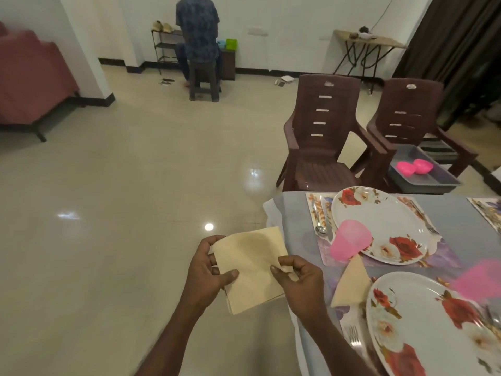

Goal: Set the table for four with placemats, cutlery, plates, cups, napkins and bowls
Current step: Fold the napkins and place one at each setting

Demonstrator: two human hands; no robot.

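Note:
I hold a cream napkin (253, 267) over the floor, left of the table. My left hand (207, 272) grips its left edge and my right hand (296, 280) pinches its right corner. On the grey-clothed table (295, 218) lie two floral placemats. The far one (444, 256) carries a rose-patterned plate (379, 218), a pink cup (349, 244), and a spoon and knife (322, 221). A folded triangular napkin (351, 283) lies between the settings. The near plate (423, 329) has a fork (353, 339) on its left and a blurred pink cup (479, 279) beside it.
Two brown plastic chairs (322, 137) stand beyond the table. A grey tray (431, 180) on the right chair holds two pink bowls (414, 166). Another placemat (488, 210) shows at the right edge. A person sits on a stool (203, 77) at the far wall.

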